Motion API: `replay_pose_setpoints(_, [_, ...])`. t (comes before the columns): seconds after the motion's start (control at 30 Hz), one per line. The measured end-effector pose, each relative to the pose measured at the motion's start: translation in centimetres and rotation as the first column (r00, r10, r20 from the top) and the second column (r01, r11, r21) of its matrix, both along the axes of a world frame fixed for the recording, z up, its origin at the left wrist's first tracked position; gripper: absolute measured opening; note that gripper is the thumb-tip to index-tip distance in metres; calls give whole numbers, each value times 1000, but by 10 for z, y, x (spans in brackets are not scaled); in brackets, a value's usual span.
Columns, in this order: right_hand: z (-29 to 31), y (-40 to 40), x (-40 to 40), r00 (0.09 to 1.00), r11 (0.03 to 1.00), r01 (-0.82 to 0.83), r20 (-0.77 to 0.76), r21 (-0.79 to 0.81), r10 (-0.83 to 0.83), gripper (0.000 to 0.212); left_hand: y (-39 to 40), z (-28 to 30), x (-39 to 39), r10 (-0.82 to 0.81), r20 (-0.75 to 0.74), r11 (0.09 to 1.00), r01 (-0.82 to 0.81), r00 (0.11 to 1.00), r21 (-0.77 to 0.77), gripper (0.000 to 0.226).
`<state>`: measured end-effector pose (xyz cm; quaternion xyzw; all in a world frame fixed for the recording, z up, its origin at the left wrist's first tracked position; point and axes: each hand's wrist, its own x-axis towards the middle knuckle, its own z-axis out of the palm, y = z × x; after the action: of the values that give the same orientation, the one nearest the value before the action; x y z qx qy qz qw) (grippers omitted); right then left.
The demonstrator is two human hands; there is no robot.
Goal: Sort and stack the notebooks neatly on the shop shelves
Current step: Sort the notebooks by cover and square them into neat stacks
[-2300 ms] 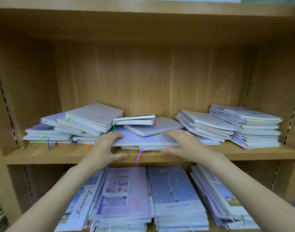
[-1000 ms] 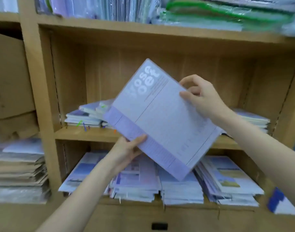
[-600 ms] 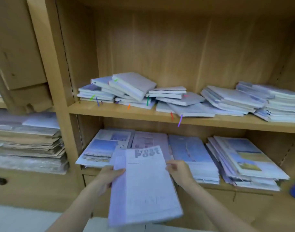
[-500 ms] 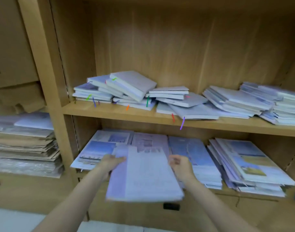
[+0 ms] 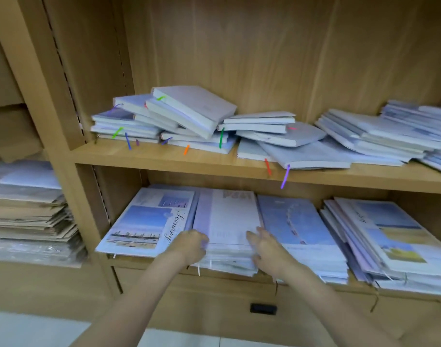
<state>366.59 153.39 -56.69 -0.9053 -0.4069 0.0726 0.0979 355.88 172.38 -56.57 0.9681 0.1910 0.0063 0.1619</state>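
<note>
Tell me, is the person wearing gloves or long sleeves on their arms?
No gloves and no long sleeves show. The left hand and the right hand are both bare, and both forearms are uncovered right down to the bottom edge of the picture. No watch, ring or bracelet shows on either one. Any sleeve would be higher up the arm, out of the picture.

A stationery shop: wooden shelves [image 5: 239,169] stacked with many identical notebooks [image 5: 194,113] and flattened cardboard [image 5: 26,216] alongside.
</note>
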Motion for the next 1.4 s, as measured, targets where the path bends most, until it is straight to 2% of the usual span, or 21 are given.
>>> replay_pose_setpoints(0.03, [15,-5,-3,998,995,-6,61,98,0,56,0,11,-6,-1,216,995,-21,976,99,35])
replay_pose_setpoints(0.07, [32,-13,-8,991,975,-23,133,221,-7,53,-1,25,-14,-16,434,985,-59,901,160,35])
replay_pose_setpoints(0.13, [71,-36,-25,976,873,-68,215,482,-42,45,0,55,-34,-108,747,969,-98,656,226,34])
replay_pose_setpoints(0.2, [110,-59,-44,974,735,-117,221,668,-46,32,1,86,-45,-172,831,952,-129,529,279,37])
replay_pose_setpoints(0.27, [145,-71,-55,975,623,-138,217,770,-53,22,-2,114,-44,-177,852,947,-151,492,284,40])
replay_pose_setpoints(0.33, [178,-68,-53,976,578,-135,209,805,-64,19,-12,138,-33,-188,831,940,-148,523,306,43])
replay_pose_setpoints(0.37, [193,-61,-46,973,585,-138,220,799,-71,18,-15,146,-25,-195,804,932,-148,562,330,45])
replay_pose_setpoints(0.43, [217,-37,-25,955,675,-154,284,722,-86,23,-17,156,-7,-164,724,910,-181,670,373,51])
replay_pose_setpoints(0.5, [231,-8,0,932,841,-122,351,528,-86,41,-12,156,8,-111,641,890,-211,759,404,58])
replay_pose_setpoints(0.57, [233,18,21,919,947,-42,383,319,-88,54,-7,151,18,-28,596,914,-221,803,341,63])
replay_pose_setpoints(0.63, [229,39,39,917,983,10,391,184,-83,60,-2,142,23,-13,591,914,-230,807,334,64])
replay_pose_setpoints(0.7, [221,54,50,917,988,55,385,143,-107,62,2,138,25,-26,586,884,-256,810,392,61])
replay_pose_setpoints(0.77, [216,62,53,897,980,92,412,177,-159,58,4,138,27,-31,598,869,-274,801,412,61])
replay_pose_setpoints(0.9, [213,58,40,795,961,115,556,251,-241,42,1,138,28,-7,599,883,-276,800,380,68])
replay_pose_setpoints(1.07, [212,45,23,780,926,53,563,375,-273,28,5,139,27,23,536,916,-233,844,328,84])
replay_pose_setpoints(1.1, [214,37,21,773,923,35,575,384,-269,30,5,139,27,18,541,920,-225,841,319,84])
replay_pose_setpoints(1.17, [220,12,23,720,951,49,649,305,-246,35,2,143,24,38,551,938,-219,834,267,77])
replay_pose_setpoints(1.23, [228,-18,31,675,954,53,694,294,-252,29,-4,146,21,74,592,936,-261,802,237,72])
replay_pose_setpoints(1.3, [239,-48,38,673,893,-53,676,447,-298,20,-11,151,22,-15,672,892,-294,740,344,74])
replay_pose_setpoints(1.37, [252,-74,45,659,773,-140,641,619,-394,20,-17,160,35,-150,658,835,-261,738,484,73])
replay_pose_setpoints(1.4, [260,-84,50,622,727,-164,642,666,-448,22,-20,167,44,-215,640,819,-220,738,529,73])
